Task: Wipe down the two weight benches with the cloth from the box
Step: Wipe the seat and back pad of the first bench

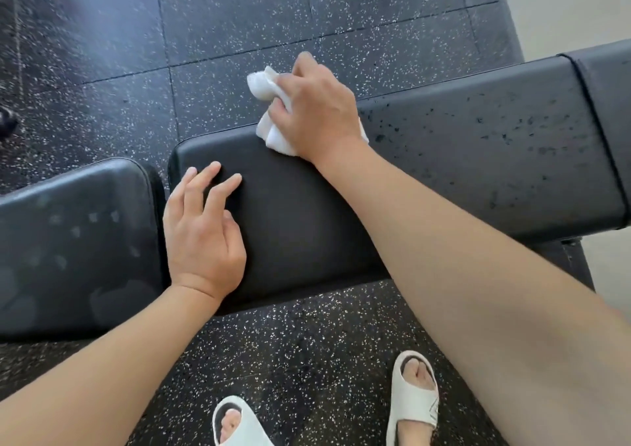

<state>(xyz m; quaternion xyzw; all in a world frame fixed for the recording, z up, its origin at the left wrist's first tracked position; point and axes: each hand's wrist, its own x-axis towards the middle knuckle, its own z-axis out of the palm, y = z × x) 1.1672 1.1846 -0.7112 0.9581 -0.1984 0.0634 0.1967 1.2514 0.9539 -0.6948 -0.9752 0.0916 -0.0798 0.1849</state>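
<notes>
A black padded weight bench runs from the middle to the right edge of the view; its right part is speckled with dark wet spots. My right hand grips a crumpled white cloth at the bench's far edge, the cloth partly hanging past it. My left hand rests on the near left end of the same pad with fingers loosely spread. A second black bench pad lies at the left, separated by a narrow gap.
Speckled black rubber floor tiles surround the benches. My feet in white slides stand just in front of the bench. A pale wall shows at the top right. A dark object sits at the left edge.
</notes>
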